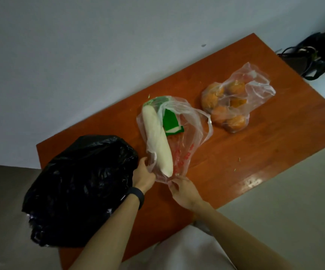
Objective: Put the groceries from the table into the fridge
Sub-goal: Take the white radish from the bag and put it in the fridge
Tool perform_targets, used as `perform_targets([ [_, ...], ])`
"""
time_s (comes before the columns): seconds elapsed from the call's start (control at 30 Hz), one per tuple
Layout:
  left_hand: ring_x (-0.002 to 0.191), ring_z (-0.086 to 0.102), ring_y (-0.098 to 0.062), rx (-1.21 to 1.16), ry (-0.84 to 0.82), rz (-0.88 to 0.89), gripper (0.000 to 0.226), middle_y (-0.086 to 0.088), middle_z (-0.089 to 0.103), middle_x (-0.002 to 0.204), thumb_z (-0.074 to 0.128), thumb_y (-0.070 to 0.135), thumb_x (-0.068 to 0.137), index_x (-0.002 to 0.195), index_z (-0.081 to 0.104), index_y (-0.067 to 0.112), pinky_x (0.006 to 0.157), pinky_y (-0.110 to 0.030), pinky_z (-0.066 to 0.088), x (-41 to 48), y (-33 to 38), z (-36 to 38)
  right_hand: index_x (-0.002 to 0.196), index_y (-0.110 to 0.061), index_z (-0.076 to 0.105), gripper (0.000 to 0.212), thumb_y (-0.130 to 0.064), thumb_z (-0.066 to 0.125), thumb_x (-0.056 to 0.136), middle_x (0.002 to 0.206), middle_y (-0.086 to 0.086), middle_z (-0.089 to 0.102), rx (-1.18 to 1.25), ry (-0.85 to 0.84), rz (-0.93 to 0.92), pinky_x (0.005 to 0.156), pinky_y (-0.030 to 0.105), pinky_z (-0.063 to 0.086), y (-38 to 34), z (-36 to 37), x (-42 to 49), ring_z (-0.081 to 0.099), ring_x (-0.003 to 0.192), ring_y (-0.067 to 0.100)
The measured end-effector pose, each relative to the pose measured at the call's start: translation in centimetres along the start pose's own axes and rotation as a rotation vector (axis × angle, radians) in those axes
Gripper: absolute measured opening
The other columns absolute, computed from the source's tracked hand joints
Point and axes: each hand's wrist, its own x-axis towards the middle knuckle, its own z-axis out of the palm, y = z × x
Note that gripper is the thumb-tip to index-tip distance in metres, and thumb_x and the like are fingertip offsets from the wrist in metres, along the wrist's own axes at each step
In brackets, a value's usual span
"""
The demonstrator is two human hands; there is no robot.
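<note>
A clear plastic bag (189,145) is laid near the middle of the orange-brown worktop (235,152). Inside it a long white radish (157,141) is seen, lying lengthwise with its leafy green end at the far side and its blunt end at the near side. Beside the radish, also inside the bag, a flat green packet (170,121) is lodged toward the far right. Red print is carried on the bag's near right wall, too blurred to be read. The bag's near end is held from both sides. The left hand (143,176), marked by a black wristband (138,196), is closed on the plastic at the near left edge, its fingers curled into the film just beside the radish's blunt end. The right hand (185,191) is set at the near corner, where the film is pinched and bunched between its fingers. To the far right of this bag, apart from it, a second clear bag (255,88) is laid on the worktop; several oranges (235,121) are packed within it, and its mouth is loose. To the left of the first bag, close against the left wrist, a large crumpled black bag (79,188) is spread over the worktop's near left corner and is hung past its edge. Well beyond, past the worktop's far right end, a dark bag with straps (313,53) is seen.
</note>
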Motion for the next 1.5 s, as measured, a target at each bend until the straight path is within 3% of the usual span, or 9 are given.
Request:
perform_targets([
  [0.17,0.135,0.041,-0.036,0.389,0.232,0.402,0.094,-0.015,0.018,0.160,0.059,0.005,0.091,0.157,0.000,0.039,0.098,-0.047,0.050,-0.3,-0.9,-0.8,0.123,-0.025,0.048,0.037,-0.031,0.068,0.092,0.114,-0.008,0.066,0.368,0.102,0.223,0.070,0.012,0.047,-0.7,-0.8,1.1,0.065,0.096,0.009],
  [0.33,0.150,0.020,-0.032,0.928,0.332,0.950,0.085,-0.007,0.010,0.166,0.061,0.005,0.084,0.157,0.023,0.026,0.116,-0.054,0.026,0.0,-0.2,-2.1,0.140,-0.019,0.034,0.072,-0.034,0.077,0.085,0.128,0.003,0.062,0.458,0.130,0.297,0.070,0.029,0.060,-2.4,-1.2,3.1,0.071,0.090,0.016],
  [0.43,0.153,0.001,-0.025,1.132,0.205,0.903,0.066,-0.005,-0.001,0.167,0.053,0.018,0.096,0.156,0.026,0.017,0.120,-0.054,0.008,0.0,0.4,-2.8,0.137,-0.012,0.035,0.079,-0.046,0.079,0.079,0.127,0.007,0.057,0.203,0.103,0.325,0.067,0.026,0.048,-4.1,-1.3,4.7,0.063,0.105,0.027],
  [0.53,0.153,-0.006,-0.024,1.260,0.117,0.795,0.071,-0.007,-0.006,0.167,0.048,0.018,0.100,0.158,0.009,0.012,0.121,-0.055,0.002,-0.1,0.4,-3.4,0.134,-0.012,0.032,0.082,-0.054,0.076,0.079,0.123,0.009,0.057,0.122,0.092,0.345,0.057,0.026,0.041,-5.3,-1.2,5.8,0.061,0.097,0.028],
  [0.73,0.153,-0.005,-0.025,1.309,0.083,0.683,0.081,-0.008,-0.001,0.167,0.056,0.027,0.095,0.158,0.008,0.011,0.121,-0.057,0.000,0.2,0.1,-4.4,0.132,-0.018,0.024,0.085,-0.059,0.075,0.078,0.120,0.012,0.057,0.104,0.079,0.311,0.064,0.035,0.058,-5.6,-1.2,6.6,0.066,0.090,0.029],
  [0.97,0.153,-0.003,-0.024,1.270,0.090,0.629,0.076,-0.008,0.003,0.166,0.052,0.032,0.098,0.158,0.008,0.013,0.120,-0.058,0.000,0.4,0.4,-5.6,0.127,-0.010,0.040,0.068,-0.061,0.062,0.087,0.105,0.002,0.061,0.026,0.143,0.254,0.052,0.025,0.048,-7.1,-5.5,4.6,0.067,0.080,0.020],
  [1.17,0.153,-0.001,-0.024,1.104,0.113,0.565,0.068,-0.006,0.013,0.165,0.044,0.040,0.099,0.157,0.017,0.015,0.120,-0.057,-0.002,0.7,1.0,-6.8,0.107,-0.008,0.058,0.049,-0.052,0.066,0.088,0.070,0.001,0.071,0.112,0.097,0.198,0.051,0.023,0.048,-8.7,-12.4,1.0,0.064,0.049,0.011],
  [1.4,0.142,0.030,-0.029,0.884,0.188,0.662,0.082,-0.007,0.044,0.148,0.047,0.071,0.086,0.146,0.037,0.016,0.120,-0.047,0.017,-0.9,3.9,-7.6,0.116,-0.013,0.059,0.044,-0.046,0.070,0.089,0.081,0.010,0.070,0.204,0.019,0.158,0.055,0.022,0.050,-8.5,-17.7,-5.3,0.065,0.058,0.014],
  [1.5,0.142,0.029,-0.028,0.781,0.246,0.824,0.094,-0.007,0.037,0.153,0.055,0.076,0.078,0.149,0.030,0.021,0.119,-0.042,0.020,-2.4,6.1,-7.6,0.113,-0.023,0.058,0.035,-0.045,0.070,0.089,0.082,0.007,0.071,0.119,-0.016,0.118,0.059,0.023,0.053,-8.8,-20.3,-7.7,0.066,0.061,0.015],
])
